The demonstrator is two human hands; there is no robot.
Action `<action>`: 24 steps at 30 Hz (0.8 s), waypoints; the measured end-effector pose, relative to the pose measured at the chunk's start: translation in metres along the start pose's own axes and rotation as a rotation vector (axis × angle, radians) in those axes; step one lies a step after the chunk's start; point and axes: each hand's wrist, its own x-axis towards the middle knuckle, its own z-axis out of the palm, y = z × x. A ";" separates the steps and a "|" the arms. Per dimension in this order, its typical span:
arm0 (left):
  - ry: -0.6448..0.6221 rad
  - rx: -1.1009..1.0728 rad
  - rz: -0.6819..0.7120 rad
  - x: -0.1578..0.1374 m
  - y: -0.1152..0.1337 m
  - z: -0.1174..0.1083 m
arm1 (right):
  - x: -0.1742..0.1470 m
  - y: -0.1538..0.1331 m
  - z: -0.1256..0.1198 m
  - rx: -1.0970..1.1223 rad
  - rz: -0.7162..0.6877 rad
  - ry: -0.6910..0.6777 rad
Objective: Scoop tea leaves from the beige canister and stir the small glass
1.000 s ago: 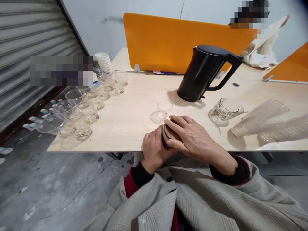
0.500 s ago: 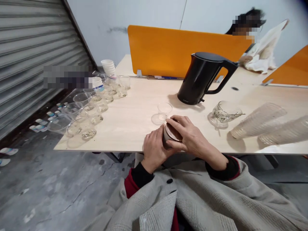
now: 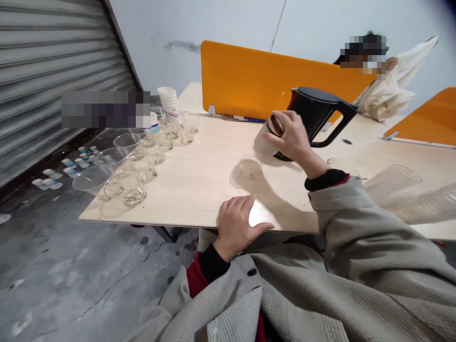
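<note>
My right hand [image 3: 292, 136] is raised over the table and grips a small pale jar [image 3: 264, 140] with a brown lid, held tilted just in front of the black electric kettle [image 3: 320, 113]. My left hand [image 3: 238, 224] rests open on the near edge of the wooden table [image 3: 199, 185], holding nothing. A small clear cup [image 3: 251, 167] stands on the table between the two hands, below the jar.
Several clear cups and bowls [image 3: 137, 164] crowd the table's left side, with a stack of white cups [image 3: 168, 99] behind. Stacked clear cups [image 3: 392, 183] lie at right. An orange divider [image 3: 245, 78] backs the table; another person [image 3: 370, 52] handles white cloth beyond it.
My right hand lifted the jar from the near table edge up and away towards the kettle. My left hand let go of the jar and now lies flat on the table.
</note>
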 end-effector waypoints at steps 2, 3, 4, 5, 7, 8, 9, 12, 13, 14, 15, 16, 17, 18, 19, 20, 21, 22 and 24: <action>0.014 -0.007 0.003 0.000 -0.001 0.000 | 0.016 0.010 0.030 0.000 -0.015 -0.101; 0.021 -0.011 0.004 0.000 -0.001 0.000 | 0.021 0.015 0.045 0.006 -0.036 -0.147; 0.024 -0.016 0.005 -0.001 -0.001 -0.001 | 0.025 0.019 0.058 0.016 -0.062 -0.188; 0.026 -0.022 0.006 -0.001 -0.001 -0.001 | 0.028 0.023 0.070 0.028 -0.089 -0.224; 0.031 -0.032 0.006 -0.001 -0.001 -0.002 | 0.031 0.029 0.089 0.053 -0.127 -0.282; 0.033 -0.036 0.008 -0.001 -0.001 -0.002 | 0.032 0.031 0.095 0.065 -0.134 -0.301; 0.036 -0.040 0.011 -0.001 -0.001 -0.002 | 0.033 0.033 0.100 0.079 -0.133 -0.312; 0.050 -0.046 0.028 -0.001 0.000 -0.002 | 0.036 0.034 0.107 0.118 -0.136 -0.320; 0.054 -0.046 0.033 -0.001 0.000 -0.002 | 0.037 0.033 0.108 0.128 -0.147 -0.325; 0.058 -0.044 0.034 -0.001 0.000 -0.002 | 0.038 0.033 0.107 0.136 -0.160 -0.332; 0.060 -0.040 0.034 -0.001 -0.001 -0.002 | 0.039 0.032 0.107 0.142 -0.172 -0.343; 0.060 -0.036 0.033 -0.001 -0.001 -0.001 | 0.040 0.032 0.106 0.148 -0.181 -0.355; 0.060 -0.031 0.034 -0.001 -0.001 -0.002 | 0.041 0.031 0.105 0.152 -0.185 -0.369; 0.060 -0.027 0.035 -0.001 -0.001 -0.002 | 0.041 0.029 0.104 0.153 -0.183 -0.380; 0.057 -0.022 0.036 -0.001 -0.001 -0.002 | 0.041 0.028 0.103 0.152 -0.178 -0.388; 0.053 -0.017 0.036 -0.001 -0.001 -0.002 | 0.040 0.026 0.101 0.147 -0.170 -0.390; 0.048 -0.012 0.037 -0.001 -0.001 -0.003 | 0.039 0.024 0.098 0.139 -0.158 -0.382; 0.045 -0.006 0.036 -0.001 -0.001 -0.003 | 0.037 0.021 0.094 0.128 -0.143 -0.360; 0.045 0.008 0.037 -0.001 -0.002 -0.003 | 0.032 0.018 0.080 0.092 -0.096 -0.255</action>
